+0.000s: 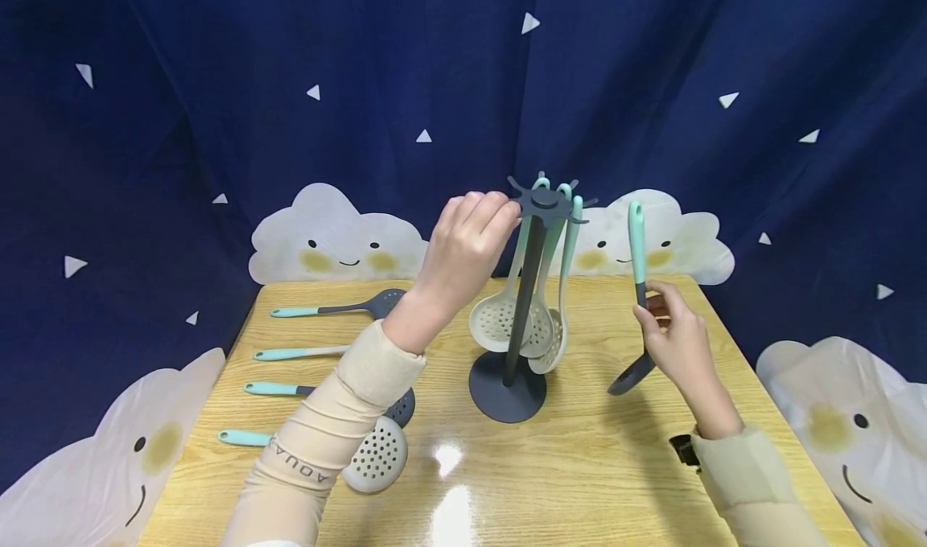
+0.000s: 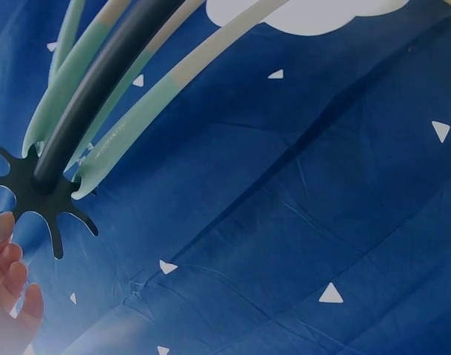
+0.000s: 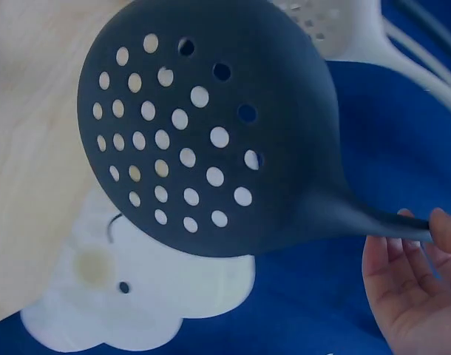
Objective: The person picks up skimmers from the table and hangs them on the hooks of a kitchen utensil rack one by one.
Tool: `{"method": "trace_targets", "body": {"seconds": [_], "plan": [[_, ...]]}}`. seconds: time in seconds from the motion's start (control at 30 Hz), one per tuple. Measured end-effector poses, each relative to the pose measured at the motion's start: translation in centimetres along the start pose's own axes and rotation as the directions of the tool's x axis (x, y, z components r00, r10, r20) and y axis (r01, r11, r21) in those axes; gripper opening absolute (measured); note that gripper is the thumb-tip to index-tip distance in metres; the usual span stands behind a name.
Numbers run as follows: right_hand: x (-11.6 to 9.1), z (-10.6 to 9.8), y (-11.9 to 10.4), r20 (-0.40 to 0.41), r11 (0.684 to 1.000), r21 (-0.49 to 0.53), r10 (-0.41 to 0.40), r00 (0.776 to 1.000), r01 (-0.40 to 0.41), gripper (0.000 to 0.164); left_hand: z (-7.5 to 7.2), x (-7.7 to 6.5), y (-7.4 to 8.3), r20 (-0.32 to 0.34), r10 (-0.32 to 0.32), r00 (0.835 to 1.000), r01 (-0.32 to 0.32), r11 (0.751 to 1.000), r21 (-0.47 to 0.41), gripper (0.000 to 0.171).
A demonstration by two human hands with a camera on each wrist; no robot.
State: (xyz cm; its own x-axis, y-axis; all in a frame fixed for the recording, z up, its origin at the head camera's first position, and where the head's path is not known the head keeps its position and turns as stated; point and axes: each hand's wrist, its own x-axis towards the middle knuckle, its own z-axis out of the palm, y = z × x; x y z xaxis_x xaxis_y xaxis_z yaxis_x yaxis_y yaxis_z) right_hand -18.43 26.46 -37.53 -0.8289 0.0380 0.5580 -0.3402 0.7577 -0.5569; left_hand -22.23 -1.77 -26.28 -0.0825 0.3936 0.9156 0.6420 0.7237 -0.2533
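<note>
A dark utensil stand (image 1: 545, 201) with a round base and a ring of hooks rises from the wooden table. My left hand (image 1: 471, 229) pinches one of its hooks at the left side, fingers curled. From hooks on the far and right sides hang pale perforated utensils (image 1: 495, 322) with mint handles. To the right of the stand, my right hand (image 1: 677, 334) holds a dark grey skimmer (image 3: 296, 159) by the shaft just below its mint handle. The skimmer is handle up, its round perforated head low over the table and facing the right wrist camera.
On the table's (image 1: 579, 466) left side lie several mint-handled utensils in a column, among them a dark skimmer (image 1: 384, 302) and a white skimmer (image 1: 376, 454). My left forearm covers parts of them. A blue curtain (image 1: 434, 64) with white clouds surrounds the table.
</note>
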Motion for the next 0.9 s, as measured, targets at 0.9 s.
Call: {"method": "trace_targets", "body": {"seconds": [0.9], "plan": [[-1.0, 0.4, -5.9, 0.001, 0.967, 0.176, -0.186, 0.983, 0.183, 0.031, 0.1, -0.1, 0.0, -0.004, -0.012, 1.0, 0.012, 1.0, -0.016, 0.01]]}}
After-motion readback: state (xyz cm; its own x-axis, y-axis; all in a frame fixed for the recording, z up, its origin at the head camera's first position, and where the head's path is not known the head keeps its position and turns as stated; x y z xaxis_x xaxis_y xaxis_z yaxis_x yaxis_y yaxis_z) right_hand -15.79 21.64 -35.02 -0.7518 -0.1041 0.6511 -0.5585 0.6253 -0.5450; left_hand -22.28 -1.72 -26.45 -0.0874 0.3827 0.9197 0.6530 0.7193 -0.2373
